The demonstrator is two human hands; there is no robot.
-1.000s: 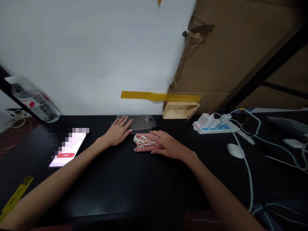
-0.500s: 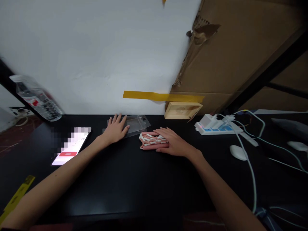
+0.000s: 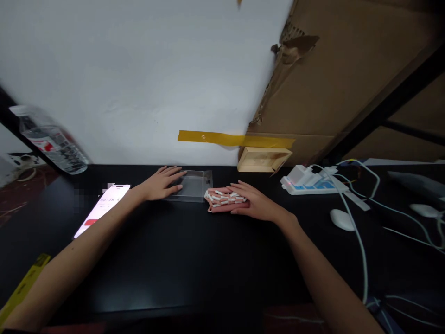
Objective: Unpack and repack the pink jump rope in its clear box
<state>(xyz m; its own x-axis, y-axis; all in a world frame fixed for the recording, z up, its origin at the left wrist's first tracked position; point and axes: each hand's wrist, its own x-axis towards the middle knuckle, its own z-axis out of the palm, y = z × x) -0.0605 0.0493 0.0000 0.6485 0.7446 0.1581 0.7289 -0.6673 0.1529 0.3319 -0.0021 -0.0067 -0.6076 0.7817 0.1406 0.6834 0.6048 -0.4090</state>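
A clear plastic case (image 3: 192,186) lies flat on the black table (image 3: 194,260), near its back edge. My left hand (image 3: 162,183) rests on the left part of the case, fingers spread. Just right of the case is a pink bundle (image 3: 225,198) with many small white-tipped pieces between pink outer sides. My right hand (image 3: 259,203) lies over the right end of the bundle, its fingers along the top and its thumb at the near side, gripping it.
On the left are a lit phone (image 3: 104,208) and a plastic bottle (image 3: 52,144). A shallow wooden box (image 3: 264,160) leans at the back. To the right sit a power strip (image 3: 313,182), a white mouse (image 3: 342,220) and loose cables.
The clear case has turned to lie straighter, and my left hand has shifted slightly left with its fingers now pointing more to the right. My right hand and the bundle have moved a little right.
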